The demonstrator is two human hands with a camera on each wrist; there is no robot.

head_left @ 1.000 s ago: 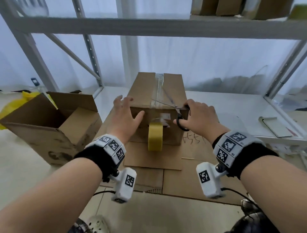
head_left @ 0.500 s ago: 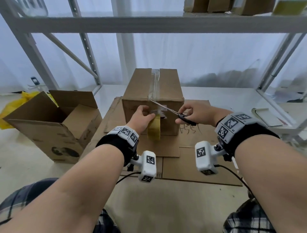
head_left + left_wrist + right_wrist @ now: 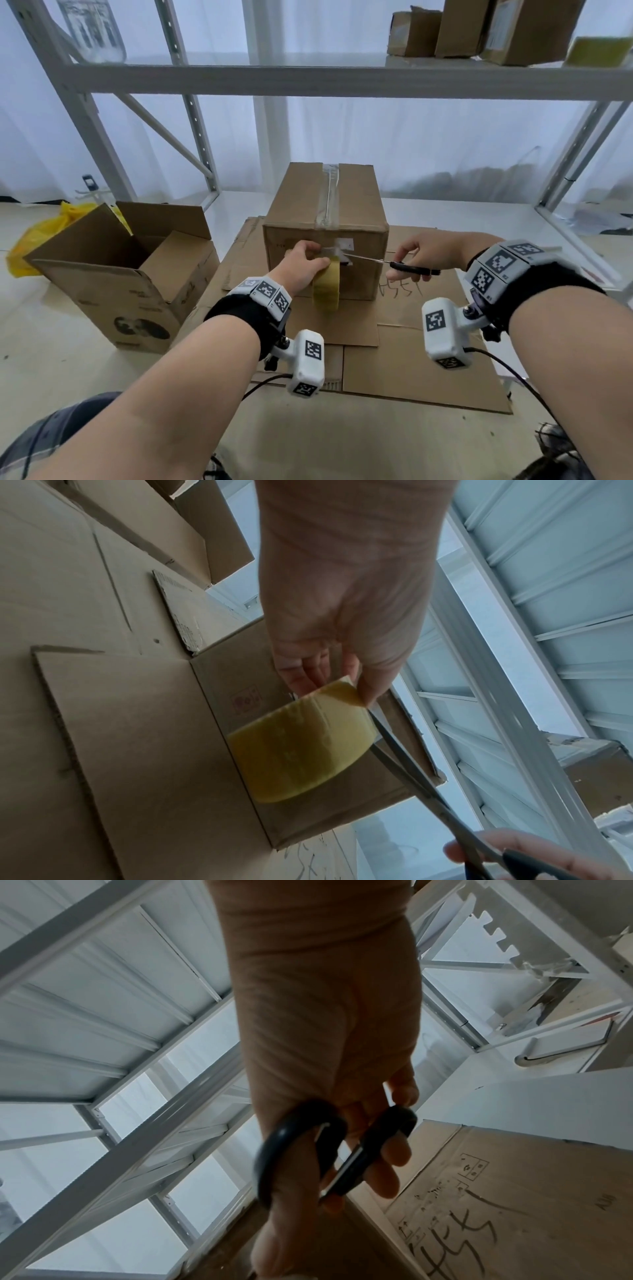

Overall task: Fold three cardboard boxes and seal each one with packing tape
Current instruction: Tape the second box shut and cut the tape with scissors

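Sealed box (image 3: pixel 325 233): centre of the head view, closed, standing on flattened cardboard sheets (image 3: pixel 421 363) on the floor; clear tape strip (image 3: pixel 328 198) runs along the top seam and over the near edge.
Open box (image 3: pixel 120 274): left of the head view, tipped on its side, flaps loose, not yet sealed.
Tape roll (image 3: pixel 327 287): yellowish, on edge against the sealed box's near face, centre of frame; its free end leads up to the box.
Left hand (image 3: pixel 303 265): fingers curled over the top of the tape roll, pinching it where the tape leaves the roll (image 3: pixel 342 693).
Right hand (image 3: pixel 424 251): right of centre, fingers through the black loops of the scissors (image 3: pixel 394 263), gripping them.
Scissors, blades: slightly parted in the left wrist view, tips at the tape just beside the left thumb.
Step judged: cutting the roll free of the sealed box.
Handling, tape: thin, sticky, limp; likely to curl back on itself if slack, so best kept taut at the cut.
Handling, roll: light, rigid ring; hold by rim or core.
Handling, box: light, stiff walls, appears empty; take by opposite sides or bottom edges.
Risk: blades close to the left fingers.
Shelf (image 3: pixel 342 80): upper frame, small cartons at upper right.
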